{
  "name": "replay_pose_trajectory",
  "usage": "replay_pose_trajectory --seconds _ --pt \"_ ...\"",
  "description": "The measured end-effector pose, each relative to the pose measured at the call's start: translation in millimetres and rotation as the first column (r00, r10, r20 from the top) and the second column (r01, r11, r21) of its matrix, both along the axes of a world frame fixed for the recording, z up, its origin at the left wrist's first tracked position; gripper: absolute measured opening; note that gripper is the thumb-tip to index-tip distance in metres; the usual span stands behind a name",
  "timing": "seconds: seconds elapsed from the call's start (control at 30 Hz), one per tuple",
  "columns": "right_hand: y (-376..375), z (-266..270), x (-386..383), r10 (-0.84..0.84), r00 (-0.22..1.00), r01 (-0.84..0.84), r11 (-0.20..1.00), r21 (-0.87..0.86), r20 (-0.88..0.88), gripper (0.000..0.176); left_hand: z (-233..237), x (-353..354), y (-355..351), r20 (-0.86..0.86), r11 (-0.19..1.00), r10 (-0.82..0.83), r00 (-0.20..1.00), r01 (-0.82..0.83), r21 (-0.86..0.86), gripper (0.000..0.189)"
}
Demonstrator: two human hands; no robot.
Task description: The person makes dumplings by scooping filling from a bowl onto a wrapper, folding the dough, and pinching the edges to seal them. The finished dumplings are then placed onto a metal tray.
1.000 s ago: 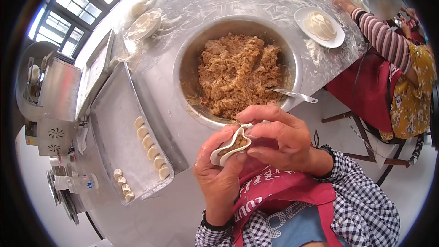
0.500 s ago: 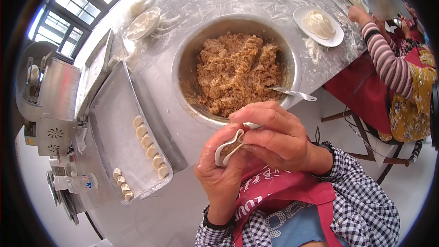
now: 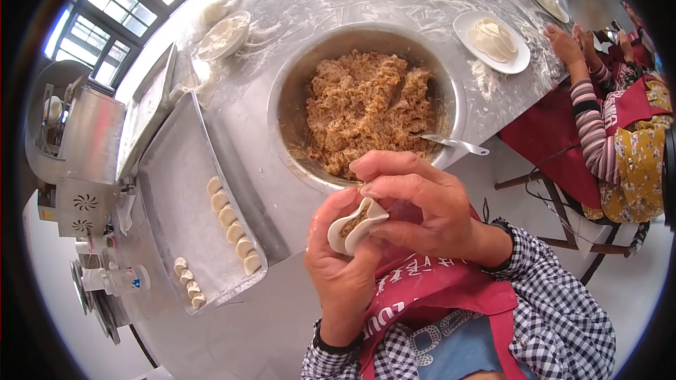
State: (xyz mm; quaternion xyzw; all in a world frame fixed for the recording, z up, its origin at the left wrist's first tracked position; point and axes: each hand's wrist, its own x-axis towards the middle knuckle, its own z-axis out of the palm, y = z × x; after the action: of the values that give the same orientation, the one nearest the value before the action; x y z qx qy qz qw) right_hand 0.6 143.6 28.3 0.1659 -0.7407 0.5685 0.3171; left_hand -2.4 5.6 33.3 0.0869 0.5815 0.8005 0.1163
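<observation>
Table surface [image 3: 243, 116] is taken up by a wide bowl [image 3: 442, 98] of brown filling [image 3: 373, 105] at twelve o'clock and a metal tray [image 3: 172, 204] at nine o'clock. Toward six o'clock, the left hand [image 3: 339, 267] and right hand [image 3: 426, 200] are closed together on one half-folded dumpling [image 3: 358, 226], cupped by the former and pinched at its two o'clock end by the latter. If it is squeezed too hard or unevenly, filling may be forced out and smeared along the dough edge [image 3: 341, 241], and a leaky seam could be caused.

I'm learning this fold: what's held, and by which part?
A filled, unsealed dough wrapper: the left hand holds its outer sides between thumb and fingers; the right hand is at one end, grip unclear.
</observation>
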Motion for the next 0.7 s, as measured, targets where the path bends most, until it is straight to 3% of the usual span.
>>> replay_pose_trajectory --seconds 0.1,0.17,0.27,0.47,0.7 --pt "0 -6 -2 0.017 0.999 -0.017 1.0 -0.003 -0.032 0.026 -3 1 4 0.004 0.999 0.002 1.0 -0.002 0.042 0.04" --pt "-3 -10 -1 0.045 0.999 -0.047 0.99 -0.132 -0.02 0.02 -5 2 4 -0.003 0.997 0.001 1.0 -0.001 0.077 0.04" --pt "-3 -11 -1 0.067 0.998 -0.068 0.985 -0.158 -0.015 0.016 -7 2 3 -0.021 0.999 0.001 1.0 -0.001 0.044 0.041" --pt "1 -14 -7 0.043 0.994 -0.05 0.996 -0.068 -0.103 0.015 -3 2 1 -0.02 1.0 -0.014 1.0 0.013 -0.018 0.041" --pt "-2 -7 -5 0.013 0.999 -0.018 0.995 -0.102 -0.046 0.017 -4 1 2 -0.101 0.999 0.028 0.994 -0.031 -0.024 0.038"
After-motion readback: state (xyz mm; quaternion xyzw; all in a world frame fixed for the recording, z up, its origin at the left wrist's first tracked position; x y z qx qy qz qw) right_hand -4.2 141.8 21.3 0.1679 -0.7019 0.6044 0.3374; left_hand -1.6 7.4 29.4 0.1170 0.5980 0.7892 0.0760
